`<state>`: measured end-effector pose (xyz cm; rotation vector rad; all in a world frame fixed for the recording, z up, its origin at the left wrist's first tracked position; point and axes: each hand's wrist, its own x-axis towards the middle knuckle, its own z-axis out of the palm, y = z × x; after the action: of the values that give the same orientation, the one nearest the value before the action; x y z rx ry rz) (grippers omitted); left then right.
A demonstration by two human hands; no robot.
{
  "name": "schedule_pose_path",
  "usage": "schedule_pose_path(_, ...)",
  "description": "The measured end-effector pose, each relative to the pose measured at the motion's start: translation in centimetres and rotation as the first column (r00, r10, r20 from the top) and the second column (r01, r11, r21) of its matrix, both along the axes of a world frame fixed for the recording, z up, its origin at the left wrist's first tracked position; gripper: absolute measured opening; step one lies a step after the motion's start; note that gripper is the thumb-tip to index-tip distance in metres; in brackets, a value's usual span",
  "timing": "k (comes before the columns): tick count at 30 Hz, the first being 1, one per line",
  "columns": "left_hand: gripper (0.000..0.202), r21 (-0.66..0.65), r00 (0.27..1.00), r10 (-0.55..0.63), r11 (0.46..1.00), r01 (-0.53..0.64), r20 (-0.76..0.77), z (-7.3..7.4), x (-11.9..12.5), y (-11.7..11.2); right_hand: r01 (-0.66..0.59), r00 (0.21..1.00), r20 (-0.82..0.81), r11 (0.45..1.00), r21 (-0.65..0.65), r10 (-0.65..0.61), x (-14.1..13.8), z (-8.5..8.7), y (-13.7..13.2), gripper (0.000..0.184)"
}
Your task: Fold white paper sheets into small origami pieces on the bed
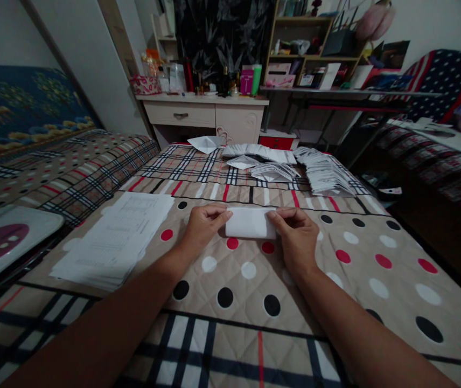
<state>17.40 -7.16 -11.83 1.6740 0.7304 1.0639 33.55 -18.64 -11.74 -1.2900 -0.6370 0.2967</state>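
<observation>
A small folded white paper [250,223] lies on the dotted quilt [335,280] in front of me. My left hand [203,224] pinches its left edge with curled fingers. My right hand [297,234] pinches its right edge the same way. Both forearms reach in from the bottom of the head view.
A stack of flat white sheets [117,237] lies to the left of my hands. Several folded paper pieces [274,170] are piled at the far end of the bed, with a long row [323,172] to their right. A cluttered desk [202,110] and shelves [307,48] stand behind.
</observation>
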Motion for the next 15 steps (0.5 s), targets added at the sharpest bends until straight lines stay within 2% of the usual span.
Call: schedule_pose_path(15, 0.016, -0.040, 0.999, 0.043, 0.998, -0.041, 0.033, 0.24, 0.04, -0.29, 0.009, 0.999, 0.042, 1.000, -0.015, -0.008, 0.10, -0.20, -0.11, 0.019)
